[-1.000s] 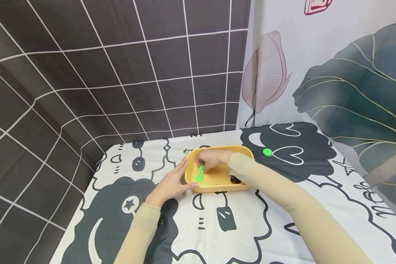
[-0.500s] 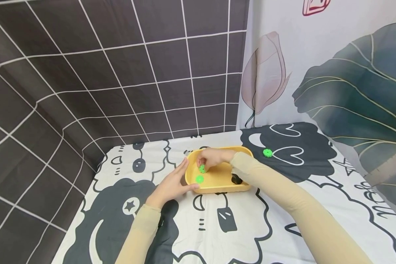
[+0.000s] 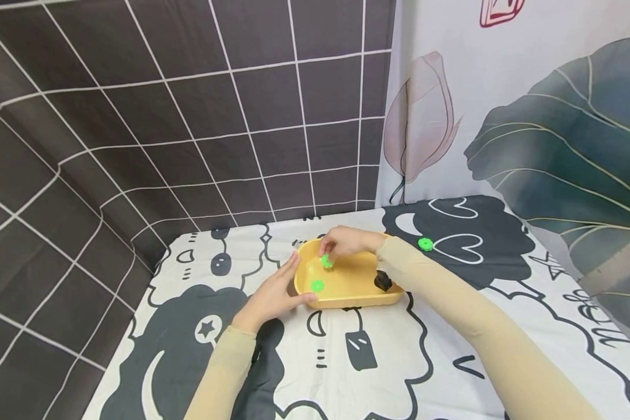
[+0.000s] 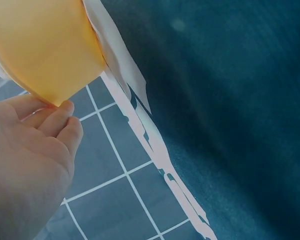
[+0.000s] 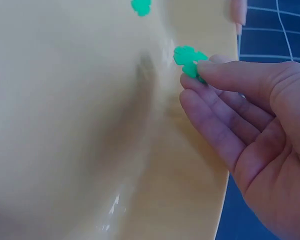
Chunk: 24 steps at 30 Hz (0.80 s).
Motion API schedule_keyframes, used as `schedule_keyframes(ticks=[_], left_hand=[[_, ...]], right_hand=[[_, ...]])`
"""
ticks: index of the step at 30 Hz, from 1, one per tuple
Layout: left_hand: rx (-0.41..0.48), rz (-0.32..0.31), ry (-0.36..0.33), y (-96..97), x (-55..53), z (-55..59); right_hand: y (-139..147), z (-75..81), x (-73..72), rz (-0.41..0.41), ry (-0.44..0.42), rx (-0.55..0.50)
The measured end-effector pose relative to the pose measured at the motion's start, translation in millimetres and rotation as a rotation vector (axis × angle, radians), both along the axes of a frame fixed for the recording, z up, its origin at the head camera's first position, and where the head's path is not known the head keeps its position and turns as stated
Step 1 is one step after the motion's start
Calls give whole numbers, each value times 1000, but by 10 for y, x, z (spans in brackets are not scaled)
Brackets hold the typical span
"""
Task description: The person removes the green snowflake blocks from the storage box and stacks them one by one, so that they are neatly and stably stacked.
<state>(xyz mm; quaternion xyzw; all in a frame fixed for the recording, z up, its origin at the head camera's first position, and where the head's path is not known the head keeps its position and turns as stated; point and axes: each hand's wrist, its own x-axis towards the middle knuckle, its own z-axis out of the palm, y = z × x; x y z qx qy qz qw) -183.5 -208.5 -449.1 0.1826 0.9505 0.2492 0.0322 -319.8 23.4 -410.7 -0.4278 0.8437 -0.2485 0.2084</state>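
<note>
A yellow plastic tray [image 3: 341, 302] lies on the patterned cloth. My left hand [image 3: 273, 294] holds its left end, thumb at the near rim and fingers along the far-left side; in the left wrist view the fingertips [image 4: 65, 107] meet the tray's corner. Over the tray's left half, my right hand [image 3: 343, 240] pinches a notched green plastic disc [image 5: 189, 61] between thumb and fingers. A second green disc [image 3: 317, 286] lies on the tray floor at the near left, partly cut off in the right wrist view.
Another green notched piece [image 3: 425, 244] sits on the dark print right of the tray. A black device [image 3: 382, 280] shows under the right cuff. Behind the cloth [image 3: 315, 344] rises a dark gridded curtain [image 3: 189, 116], with a floral one [image 3: 425, 116] to the right.
My right hand has moved slightly away and to the right, bringing the green disc with it, apart from the disc left on the tray floor. The left hand keeps its place.
</note>
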Motion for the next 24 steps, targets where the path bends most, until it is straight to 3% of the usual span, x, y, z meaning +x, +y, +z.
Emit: schedule_keyframes(ticks=[6, 13, 24], left_hand=[[-4, 11, -15, 4, 5, 2], [6, 19, -21, 8, 8, -19], [3, 10, -24, -12, -21, -24]], right_hand=[[128, 80, -26, -55, -24, -49], [294, 275, -44, -135, -64, -97], [533, 466, -84, -218, -29, -169]])
